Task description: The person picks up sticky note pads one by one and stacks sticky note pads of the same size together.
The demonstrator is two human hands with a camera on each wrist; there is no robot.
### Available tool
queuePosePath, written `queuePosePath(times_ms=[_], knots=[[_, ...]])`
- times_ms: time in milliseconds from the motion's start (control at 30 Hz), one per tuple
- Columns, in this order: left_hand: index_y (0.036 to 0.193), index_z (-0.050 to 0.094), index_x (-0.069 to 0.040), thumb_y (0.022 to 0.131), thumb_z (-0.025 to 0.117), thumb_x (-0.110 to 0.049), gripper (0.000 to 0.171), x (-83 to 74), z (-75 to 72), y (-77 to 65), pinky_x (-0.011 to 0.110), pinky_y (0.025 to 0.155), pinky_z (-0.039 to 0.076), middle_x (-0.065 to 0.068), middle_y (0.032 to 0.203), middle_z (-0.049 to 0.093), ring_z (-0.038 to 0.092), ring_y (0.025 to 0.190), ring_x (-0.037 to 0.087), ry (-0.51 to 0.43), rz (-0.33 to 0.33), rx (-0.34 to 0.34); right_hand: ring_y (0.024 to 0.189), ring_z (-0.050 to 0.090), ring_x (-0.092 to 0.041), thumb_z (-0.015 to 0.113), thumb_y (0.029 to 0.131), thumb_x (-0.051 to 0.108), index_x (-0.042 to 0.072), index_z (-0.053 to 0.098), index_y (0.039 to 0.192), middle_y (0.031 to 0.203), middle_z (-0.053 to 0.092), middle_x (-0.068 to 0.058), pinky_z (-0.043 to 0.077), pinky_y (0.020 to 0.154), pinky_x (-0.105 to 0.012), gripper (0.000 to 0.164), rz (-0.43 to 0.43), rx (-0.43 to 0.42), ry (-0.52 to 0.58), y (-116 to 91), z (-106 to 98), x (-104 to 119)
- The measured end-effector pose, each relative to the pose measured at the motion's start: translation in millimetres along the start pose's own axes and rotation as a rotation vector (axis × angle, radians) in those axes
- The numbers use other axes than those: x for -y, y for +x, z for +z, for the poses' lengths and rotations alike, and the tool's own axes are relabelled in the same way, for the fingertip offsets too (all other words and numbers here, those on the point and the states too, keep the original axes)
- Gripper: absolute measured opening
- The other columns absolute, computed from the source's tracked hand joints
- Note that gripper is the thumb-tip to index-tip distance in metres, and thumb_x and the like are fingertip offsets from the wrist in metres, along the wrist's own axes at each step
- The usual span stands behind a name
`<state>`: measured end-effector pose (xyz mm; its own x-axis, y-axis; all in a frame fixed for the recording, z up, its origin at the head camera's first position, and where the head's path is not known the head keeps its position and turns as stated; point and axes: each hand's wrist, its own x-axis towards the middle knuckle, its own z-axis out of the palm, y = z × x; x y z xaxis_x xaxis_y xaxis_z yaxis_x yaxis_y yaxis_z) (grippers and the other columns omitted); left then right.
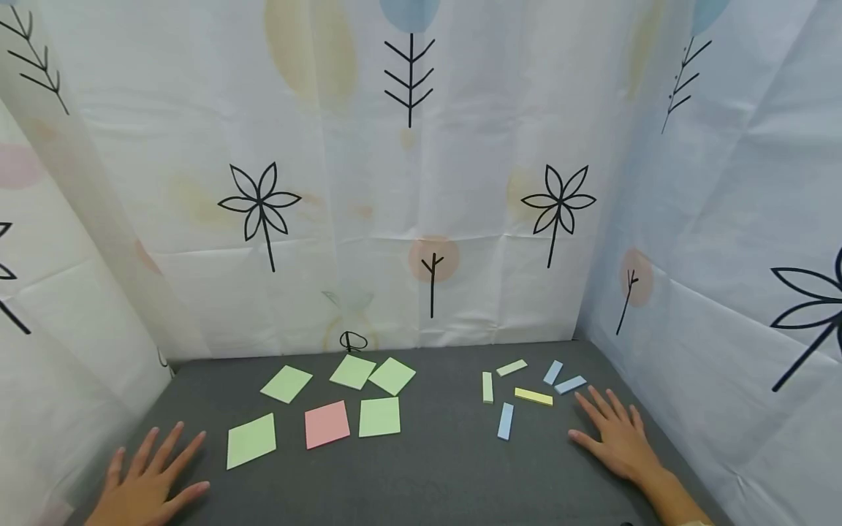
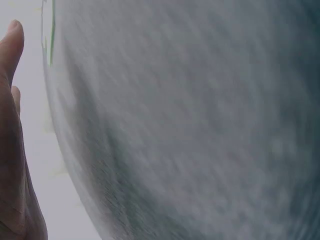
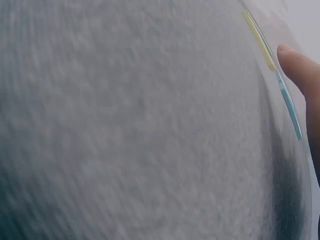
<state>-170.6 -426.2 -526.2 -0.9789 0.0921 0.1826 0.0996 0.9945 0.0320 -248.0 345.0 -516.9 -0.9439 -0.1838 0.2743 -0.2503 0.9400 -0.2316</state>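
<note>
My left hand [image 1: 150,478] is at the table's left front with fingers spread, holding nothing. Closest to it lies a green square sticky note [image 1: 251,440]. A pink sticky note [image 1: 327,424] and several more green notes [image 1: 379,417] lie farther right and back. On the right side, my right hand [image 1: 617,437] has its fingers spread, its fingertips near a light blue strip [image 1: 570,385]. Around that strip lie a yellow strip [image 1: 533,397], pale green strips [image 1: 487,387] and other blue strips [image 1: 505,421]. In the right wrist view, the thumb [image 3: 297,67] shows beside a yellow strip [image 3: 259,40].
The dark grey table [image 1: 434,482] is enclosed by white fabric walls [image 1: 460,183] printed with black plants and pastel spots, at the back and both sides. Two green notes at the back [image 1: 352,371] lie edge to edge.
</note>
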Motion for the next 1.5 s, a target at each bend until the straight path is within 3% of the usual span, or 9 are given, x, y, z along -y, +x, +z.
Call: queuePosePath(times_ms=[233, 333, 400, 533, 700, 800, 933, 1367, 1500], knots=[[0.157, 0.009, -0.036, 0.091, 0.052, -0.063, 0.084, -16.4, -4.0, 2.4, 0.058, 0.099, -0.029, 0.000, 0.162, -0.015, -0.032, 0.140, 0.021, -0.040, 0.064, -0.043, 0.136, 0.025, -0.048, 0.066, 0.087, 0.053, 0.011, 0.047, 0.143, 0.148, 0.038, -0.021, 0.015, 0.099, -0.073, 0.073, -0.064, -0.069, -0.012, 2.3, 0.4, 10.4], [0.156, 0.018, -0.035, 0.090, 0.057, -0.059, 0.081, -22.6, -6.3, 3.7, 0.065, 0.103, -0.018, 0.006, 0.163, -0.002, -0.024, 0.143, 0.026, -0.095, 0.083, -0.079, 0.135, 0.026, -0.047, 0.067, 0.086, 0.050, 0.011, 0.048, 0.142, 0.148, 0.039, -0.021, 0.017, 0.099, -0.073, 0.071, -0.095, -0.093, 0.011, 3.2, 0.4, 16.1], [0.155, 0.024, -0.034, 0.088, 0.062, -0.056, 0.079, -25.9, -7.8, 5.2, 0.072, 0.102, -0.001, 0.011, 0.161, 0.012, -0.014, 0.146, 0.032, -0.128, 0.102, -0.119, 0.135, 0.027, -0.048, 0.069, 0.086, 0.047, 0.010, 0.049, 0.142, 0.147, 0.039, -0.021, 0.018, 0.099, -0.072, 0.070, -0.117, -0.103, 0.032, 3.9, 0.9, 19.8], [0.151, 0.036, -0.030, 0.085, 0.070, -0.047, 0.076, -31.1, -10.9, 8.8, 0.069, 0.090, 0.025, 0.018, 0.151, 0.032, 0.008, 0.145, 0.040, -0.182, 0.145, -0.214, 0.134, 0.028, -0.049, 0.071, 0.085, 0.044, 0.010, 0.050, 0.141, 0.147, 0.040, -0.020, 0.020, 0.099, -0.072, 0.068, -0.136, -0.098, 0.077, 5.0, 3.1, 27.2], [0.148, 0.043, -0.026, 0.083, 0.075, -0.038, 0.073, -40.3, -12.5, 11.9, 0.068, 0.096, 0.024, 0.012, 0.151, 0.035, 0.026, 0.136, 0.043, -0.272, 0.180, -0.293, 0.133, 0.032, -0.048, 0.074, 0.084, 0.039, 0.010, 0.052, 0.140, 0.145, 0.044, -0.020, 0.025, 0.097, -0.071, 0.067, -0.171, -0.137, 0.111, 5.6, 5.8, 38.6], [0.145, 0.047, -0.025, 0.081, 0.078, -0.033, 0.072, -48.2, -13.2, 13.5, 0.046, 0.114, 0.014, 0.011, 0.148, 0.040, 0.035, 0.129, 0.039, -0.316, 0.198, -0.356, 0.131, 0.035, -0.047, 0.076, 0.083, 0.035, 0.010, 0.053, 0.139, 0.143, 0.046, -0.020, 0.028, 0.095, -0.070, 0.066, -0.209, -0.179, 0.130, 6.1, 6.6, 47.8], [0.141, 0.053, -0.023, 0.079, 0.080, -0.026, 0.068, -59.8, -15.3, 15.7, 0.011, 0.106, 0.004, 0.013, 0.139, 0.048, 0.038, 0.128, 0.026, -0.357, 0.211, -0.441, 0.129, 0.038, -0.046, 0.079, 0.081, 0.030, 0.009, 0.053, 0.138, 0.141, 0.048, -0.019, 0.031, 0.093, -0.070, 0.066, -0.245, -0.220, 0.161, 7.6, 7.6, 59.9], [0.123, 0.066, -0.015, 0.081, 0.079, -0.016, 0.044, -110.1, -30.2, 23.8, 0.009, 0.090, 0.023, 0.013, 0.128, 0.058, 0.039, 0.117, -0.004, -0.591, 0.041, -0.517, 0.127, 0.043, -0.043, 0.082, 0.076, 0.020, 0.006, 0.057, 0.134, 0.139, 0.052, -0.016, 0.033, 0.095, -0.066, 0.065, -0.321, -0.270, 0.259, 14.4, 14.6, 97.8], [0.122, 0.065, -0.011, 0.085, 0.077, -0.019, 0.040, -128.0, -32.4, 27.0, 0.013, 0.081, 0.039, 0.013, 0.125, 0.061, 0.037, 0.108, -0.015, -0.620, -0.052, -0.465, 0.128, 0.045, -0.038, 0.082, 0.076, 0.018, 0.010, 0.058, 0.134, 0.139, 0.053, -0.013, 0.035, 0.096, -0.059, 0.064, -0.300, -0.267, 0.286, 14.6, 18.4, 109.9]])
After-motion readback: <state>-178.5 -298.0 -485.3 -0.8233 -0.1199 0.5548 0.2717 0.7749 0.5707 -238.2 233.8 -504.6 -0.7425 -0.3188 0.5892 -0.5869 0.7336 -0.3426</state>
